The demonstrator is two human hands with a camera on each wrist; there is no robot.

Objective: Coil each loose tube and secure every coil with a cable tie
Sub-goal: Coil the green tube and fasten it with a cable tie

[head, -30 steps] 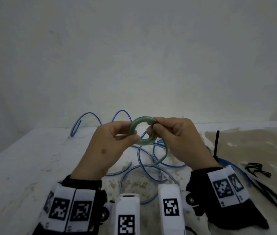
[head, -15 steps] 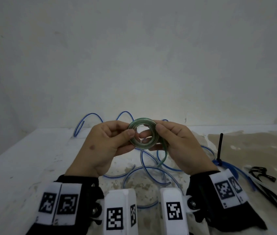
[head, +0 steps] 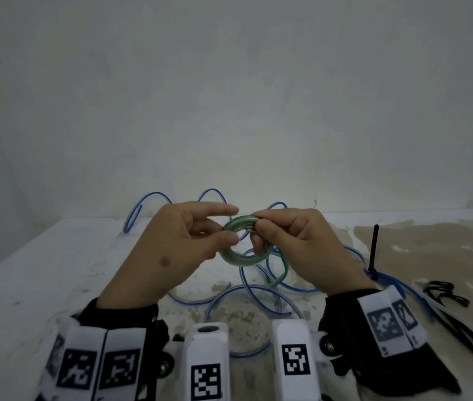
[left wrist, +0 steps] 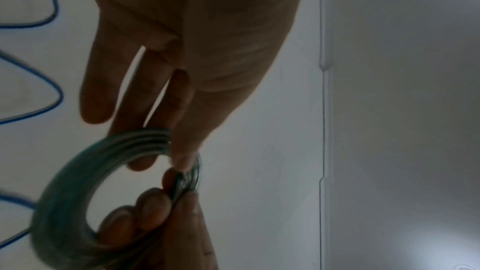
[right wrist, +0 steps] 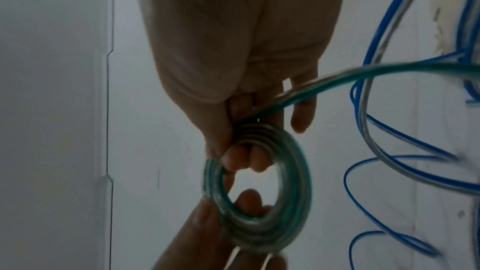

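A small green tube coil (head: 234, 257) hangs in the air between both hands, above the table. My left hand (head: 225, 238) pinches its left side, thumb on the near face and index finger straight above it. My right hand (head: 258, 227) pinches the top right of the coil, with a finger through its hole. The coil's loose tail (head: 283, 273) curves down to the right. The left wrist view shows the coil (left wrist: 64, 192) pinched by both hands, and in the right wrist view the coil (right wrist: 293, 192) and its tail (right wrist: 389, 71) show clearly. No cable tie is on this coil.
A loose blue tube (head: 247, 290) sprawls in loops over the white table (head: 41, 285) under and behind the hands. To the right a black cable tie (head: 374, 247) stands up from a blue bundle. Several loose black cable ties (head: 443, 293) lie near the right edge.
The green coil has tipped from facing me to lying more flat and sits a little lower. My left index finger has lifted off it and straightened.
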